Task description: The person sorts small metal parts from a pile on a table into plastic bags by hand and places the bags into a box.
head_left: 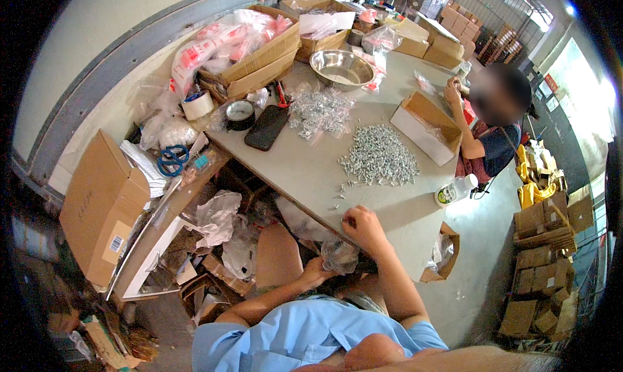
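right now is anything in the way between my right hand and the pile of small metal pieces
Nothing visible blocks it: between the right hand and the pile, only a few loose pieces lie on the tabletop. The bottle is off to the right.

The screws (379,156) are bright, shiny metal, and the bowl (342,66) is smooth, polished metal with a mirror-like gleam. The held bag (340,258) is thin, clear plastic, crinkled and glossy. The tabletop (302,171) looks smooth with a dull sheen. The carton (97,206) is matt cardboard, the bottle (456,190) translucent plastic, the shirt (305,336) matt cloth.
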`<act>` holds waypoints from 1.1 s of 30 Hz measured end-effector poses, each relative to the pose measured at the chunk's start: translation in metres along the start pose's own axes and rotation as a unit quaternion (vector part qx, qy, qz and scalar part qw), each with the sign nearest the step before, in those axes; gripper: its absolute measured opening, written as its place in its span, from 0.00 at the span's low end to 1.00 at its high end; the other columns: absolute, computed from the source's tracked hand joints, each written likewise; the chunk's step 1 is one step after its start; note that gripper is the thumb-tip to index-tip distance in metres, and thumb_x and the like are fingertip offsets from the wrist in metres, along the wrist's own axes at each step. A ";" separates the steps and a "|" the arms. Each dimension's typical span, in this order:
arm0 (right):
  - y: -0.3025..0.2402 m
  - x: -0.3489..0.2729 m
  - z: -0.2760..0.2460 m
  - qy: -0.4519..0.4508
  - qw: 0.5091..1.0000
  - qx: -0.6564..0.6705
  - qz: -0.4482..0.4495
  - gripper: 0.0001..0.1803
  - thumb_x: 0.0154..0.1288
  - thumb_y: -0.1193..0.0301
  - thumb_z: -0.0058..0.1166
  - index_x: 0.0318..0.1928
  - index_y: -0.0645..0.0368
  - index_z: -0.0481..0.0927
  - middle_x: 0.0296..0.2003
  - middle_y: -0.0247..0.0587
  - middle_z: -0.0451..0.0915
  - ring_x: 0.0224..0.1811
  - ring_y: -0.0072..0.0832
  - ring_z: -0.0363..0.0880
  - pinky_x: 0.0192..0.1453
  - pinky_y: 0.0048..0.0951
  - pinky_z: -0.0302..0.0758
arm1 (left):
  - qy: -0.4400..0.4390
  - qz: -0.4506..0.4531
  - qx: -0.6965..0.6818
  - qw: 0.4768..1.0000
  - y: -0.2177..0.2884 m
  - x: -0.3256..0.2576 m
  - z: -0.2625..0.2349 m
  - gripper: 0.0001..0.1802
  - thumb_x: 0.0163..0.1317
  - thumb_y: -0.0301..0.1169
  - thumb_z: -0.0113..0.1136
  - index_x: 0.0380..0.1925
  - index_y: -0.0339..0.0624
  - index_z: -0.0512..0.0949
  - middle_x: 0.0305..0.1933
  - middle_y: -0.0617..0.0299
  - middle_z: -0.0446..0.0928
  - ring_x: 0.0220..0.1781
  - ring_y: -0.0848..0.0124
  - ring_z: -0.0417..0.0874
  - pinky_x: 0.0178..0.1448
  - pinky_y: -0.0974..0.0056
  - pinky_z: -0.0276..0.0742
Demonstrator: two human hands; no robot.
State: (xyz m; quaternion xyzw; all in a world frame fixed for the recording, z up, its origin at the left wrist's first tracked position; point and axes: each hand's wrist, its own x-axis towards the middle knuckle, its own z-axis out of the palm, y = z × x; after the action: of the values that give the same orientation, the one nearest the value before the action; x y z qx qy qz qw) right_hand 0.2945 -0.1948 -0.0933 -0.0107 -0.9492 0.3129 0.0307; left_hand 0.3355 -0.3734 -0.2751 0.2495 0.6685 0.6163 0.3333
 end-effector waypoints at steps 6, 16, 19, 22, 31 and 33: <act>-0.018 0.010 -0.021 -0.048 0.992 0.081 0.081 0.15 0.51 0.66 0.59 0.40 0.58 0.80 0.40 0.48 0.76 0.41 0.44 0.76 0.46 0.37 0.74 | 0.011 0.038 0.026 0.999 0.002 0.002 -0.001 0.27 0.52 0.46 0.65 0.47 0.41 0.75 0.46 0.52 0.79 0.51 0.59 0.78 0.53 0.59 0.71; -0.004 0.033 0.022 0.107 0.992 -0.059 -0.030 0.13 0.54 0.65 0.57 0.38 0.58 0.78 0.40 0.48 0.74 0.48 0.45 0.71 0.51 0.40 0.71 | 0.008 0.083 -0.024 0.996 -0.023 0.006 0.003 0.24 0.54 0.43 0.64 0.47 0.39 0.75 0.47 0.53 0.79 0.50 0.60 0.78 0.54 0.60 0.71; -0.012 0.014 0.012 -0.006 0.999 -0.037 -0.015 0.11 0.53 0.68 0.56 0.37 0.60 0.80 0.34 0.47 0.76 0.38 0.42 0.76 0.44 0.38 0.73 | -0.001 0.041 -0.031 0.999 -0.009 0.004 0.003 0.24 0.54 0.43 0.63 0.46 0.39 0.76 0.47 0.52 0.79 0.50 0.59 0.79 0.53 0.60 0.71; -0.025 0.009 -0.010 -0.137 0.990 0.019 0.001 0.11 0.53 0.70 0.55 0.36 0.62 0.80 0.31 0.47 0.77 0.30 0.41 0.77 0.38 0.36 0.75 | 0.002 0.017 -0.030 0.999 -0.022 0.003 0.004 0.24 0.53 0.42 0.63 0.46 0.40 0.76 0.47 0.52 0.79 0.50 0.58 0.79 0.52 0.59 0.71; 0.021 0.065 0.012 0.257 0.958 -0.121 -0.038 0.08 0.55 0.70 0.54 0.33 0.60 0.80 0.33 0.46 0.77 0.38 0.44 0.76 0.43 0.39 0.73 | 0.005 -0.030 -0.062 0.998 -0.041 0.010 0.007 0.26 0.52 0.42 0.64 0.47 0.40 0.75 0.48 0.50 0.78 0.51 0.56 0.78 0.54 0.57 0.71; 0.026 0.064 0.013 0.226 0.964 -0.136 -0.024 0.07 0.55 0.70 0.54 0.32 0.60 0.80 0.33 0.46 0.77 0.38 0.44 0.75 0.43 0.40 0.73 | -0.011 -0.021 0.010 1.000 -0.009 0.004 0.001 0.26 0.51 0.42 0.64 0.47 0.40 0.75 0.48 0.50 0.78 0.51 0.56 0.78 0.53 0.57 0.72</act>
State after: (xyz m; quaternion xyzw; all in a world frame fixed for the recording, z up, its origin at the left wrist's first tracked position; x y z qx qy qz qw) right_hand 0.2297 -0.1794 -0.1155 -0.0624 -0.9512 0.1699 0.2500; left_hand 0.3341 -0.3705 -0.2845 0.2452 0.6764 0.5994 0.3508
